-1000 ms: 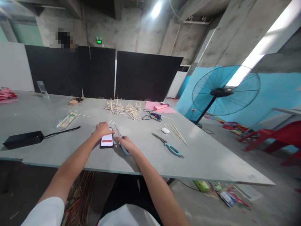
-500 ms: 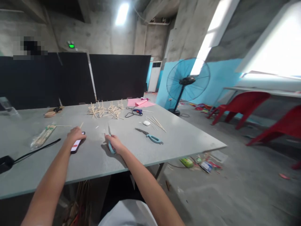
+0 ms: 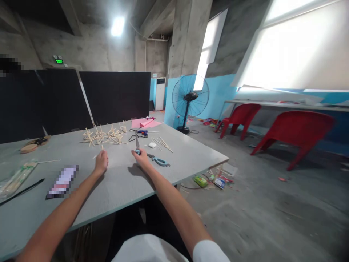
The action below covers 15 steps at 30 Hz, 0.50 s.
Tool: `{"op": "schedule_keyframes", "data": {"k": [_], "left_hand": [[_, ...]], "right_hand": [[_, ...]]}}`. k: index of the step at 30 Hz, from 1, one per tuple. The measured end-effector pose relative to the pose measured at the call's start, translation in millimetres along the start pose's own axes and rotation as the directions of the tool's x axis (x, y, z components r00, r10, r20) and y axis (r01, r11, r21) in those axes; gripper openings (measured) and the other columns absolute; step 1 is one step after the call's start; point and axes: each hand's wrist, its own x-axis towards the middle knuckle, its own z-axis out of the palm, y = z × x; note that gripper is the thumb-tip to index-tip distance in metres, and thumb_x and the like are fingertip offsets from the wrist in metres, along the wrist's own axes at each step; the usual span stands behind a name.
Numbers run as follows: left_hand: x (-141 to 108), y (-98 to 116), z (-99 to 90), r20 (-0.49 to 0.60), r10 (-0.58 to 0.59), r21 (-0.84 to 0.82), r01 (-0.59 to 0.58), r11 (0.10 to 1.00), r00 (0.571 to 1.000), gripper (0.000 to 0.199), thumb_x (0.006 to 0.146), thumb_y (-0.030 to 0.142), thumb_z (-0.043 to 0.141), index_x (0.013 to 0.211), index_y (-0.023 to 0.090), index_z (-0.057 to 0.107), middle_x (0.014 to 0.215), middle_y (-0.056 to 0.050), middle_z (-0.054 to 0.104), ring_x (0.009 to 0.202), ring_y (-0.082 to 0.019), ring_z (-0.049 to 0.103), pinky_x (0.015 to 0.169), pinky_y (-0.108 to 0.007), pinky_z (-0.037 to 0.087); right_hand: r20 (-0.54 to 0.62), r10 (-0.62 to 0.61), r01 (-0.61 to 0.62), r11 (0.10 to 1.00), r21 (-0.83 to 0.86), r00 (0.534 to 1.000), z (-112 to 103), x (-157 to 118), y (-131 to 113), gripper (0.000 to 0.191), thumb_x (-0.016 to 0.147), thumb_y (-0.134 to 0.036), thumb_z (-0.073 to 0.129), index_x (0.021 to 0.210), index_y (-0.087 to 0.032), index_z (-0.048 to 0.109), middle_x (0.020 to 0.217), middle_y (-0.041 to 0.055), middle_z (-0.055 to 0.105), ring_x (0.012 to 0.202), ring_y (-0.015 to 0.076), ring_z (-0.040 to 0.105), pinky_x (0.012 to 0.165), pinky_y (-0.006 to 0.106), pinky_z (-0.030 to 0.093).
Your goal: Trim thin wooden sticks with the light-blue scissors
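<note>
My left hand (image 3: 101, 162) is closed round a short wooden stick (image 3: 102, 147), whose tip shows above the fingers. In my right hand (image 3: 141, 157) is a pair of scissors (image 3: 137, 142), its blades pointing up and away. Just right of that hand, a second pair of scissors with blue handles (image 3: 160, 161) lies on the table. Beyond both hands stands a cluster of joined wooden sticks (image 3: 103, 135). Several loose sticks (image 3: 165, 144) lie near a small white object (image 3: 152, 145).
The grey table (image 3: 122, 185) also bears a phone (image 3: 62, 182), bagged sticks (image 3: 20, 176), a blue glue gun (image 3: 142, 133) and pink paper (image 3: 145, 123). A black fan (image 3: 190, 96) and red chairs (image 3: 293, 133) stand beyond its right edge.
The view has turned to the right. My left hand has left the phone with the stick in it, and my right hand has lifted the scissors closer to the second pair.
</note>
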Motion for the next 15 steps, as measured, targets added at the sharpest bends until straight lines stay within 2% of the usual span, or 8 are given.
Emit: {"op": "schedule_keyframes", "data": {"k": [3,5,7,11,15], "left_hand": [[-11,14,47.1,0.094,0.022,-0.093,-0.013,0.996,0.995,0.049,0.096,0.062,0.022,0.080,0.022,0.045,0.060,0.002,0.043,0.047,-0.013,0.041,0.048,-0.024,0.035],[-17,19,64.1,0.158,0.053,-0.134,-0.032,0.990,0.986,0.050,0.094,0.065,0.029,0.082,0.021,0.049,0.061,0.002,0.046,0.047,-0.013,0.042,0.046,-0.023,0.034],[-22,21,69.9,0.202,0.094,-0.159,-0.062,0.985,0.975,0.050,0.091,0.066,0.035,0.088,0.020,0.055,0.064,0.001,0.050,0.049,-0.013,0.045,0.047,-0.023,0.035],[-28,20,65.3,0.222,0.200,-0.157,-0.167,0.973,0.954,0.050,0.089,0.062,0.043,0.095,0.018,0.066,0.065,0.000,0.051,0.061,-0.017,0.047,0.057,-0.026,0.037],[-34,23,63.9,0.329,0.297,-0.168,-0.254,0.953,0.897,0.043,0.090,0.055,0.048,0.089,0.017,0.068,0.072,-0.003,0.059,0.068,-0.017,0.051,0.066,-0.029,0.040]], "right_hand": [[0.007,-0.059,0.059,0.981,-0.184,0.998,-10,-7,5,0.033,0.097,-0.044,0.064,0.114,-0.015,0.066,0.113,0.0058,0.067,0.099,0.0206,0.065,0.088,0.040,0.055],[0.011,-0.108,0.107,0.955,-0.276,0.994,-8,-10,5,0.026,0.097,-0.042,0.062,0.104,-0.017,0.066,0.104,0.0050,0.068,0.095,0.0188,0.063,0.087,0.035,0.050],[0.008,-0.150,0.144,0.929,-0.342,0.989,-5,-10,4,0.021,0.098,-0.039,0.059,0.101,-0.019,0.063,0.101,0.0053,0.068,0.096,0.0184,0.060,0.087,0.030,0.044],[0.001,-0.184,0.167,0.892,-0.420,0.983,-4,-7,2,0.018,0.100,-0.034,0.052,0.108,-0.019,0.059,0.103,0.0071,0.068,0.098,0.0188,0.058,0.085,0.027,0.039],[0.016,-0.177,0.164,0.863,-0.477,0.984,-7,-5,2,0.020,0.097,-0.024,0.052,0.114,-0.017,0.059,0.105,0.0091,0.071,0.097,0.0191,0.061,0.083,0.026,0.038]]}}
